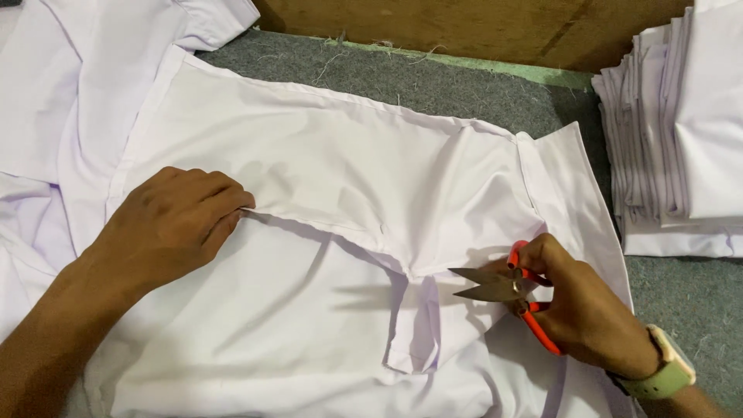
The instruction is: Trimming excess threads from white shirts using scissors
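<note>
**White garment on the desk, snips in one hand**

So there's a white garment (333,232) spread flat across a grey felt-covered desk (433,85), taking up most of the view. The left hand (170,220) rests on the cloth left of centre, and its fingers (232,203) are pinched shut on a folded edge (309,224) of the fabric, pulling it a bit taut so a ridge runs off to the right.

The right hand (576,306) is over on the right side, fingers wrapped tight around a pair of orange-handled thread snips (503,290). The blades are slightly parted and point left, tips just beside a little flap (414,325) of fabric that hangs down near the middle. There's a pale watch (669,368) on that wrist.

More white cloth (70,85) lies bunched at the upper left, touching the spread piece. Off to the right, well apart from the hands, sits a neat stack of folded white pieces (681,131). A wooden board (464,27) runs along the back.
</note>
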